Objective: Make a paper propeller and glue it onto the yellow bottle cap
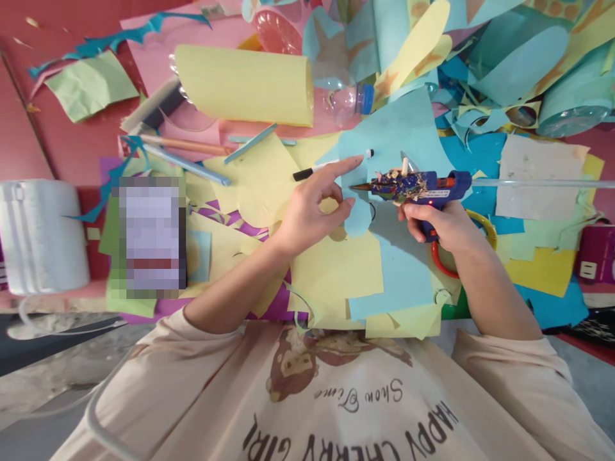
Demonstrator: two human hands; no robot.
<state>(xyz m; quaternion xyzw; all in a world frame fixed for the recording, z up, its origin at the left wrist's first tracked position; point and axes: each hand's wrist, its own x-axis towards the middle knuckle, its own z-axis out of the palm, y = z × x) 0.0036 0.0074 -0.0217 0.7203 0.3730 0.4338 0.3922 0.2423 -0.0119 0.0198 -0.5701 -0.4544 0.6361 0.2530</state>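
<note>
My right hand [439, 224] is wrapped round the grip of a dark blue glue gun [418, 187]. Its nozzle points left, its body is crusted with debris, and a small red light glows on it. A clear glue stick [538, 184] runs out of the back. Facing the nozzle, my left hand [317, 205] has its index finger stretched out and its thumb apart, at the left edge of a rounded light blue paper cutout [358, 218]. Whether the thumb presses on the cutout I cannot tell. A marker [303, 174] with a black cap lies partly behind my left index finger.
Yellow paper [336, 269] and other coloured sheets overlap across the red table. At the back lie a yellow paper-wrapped bottle [245, 83] and several paper shapes. Scissors with a red and yellow handle [441, 261] sit under my right wrist. A phone [152, 234] and white pouch [45, 234] are left.
</note>
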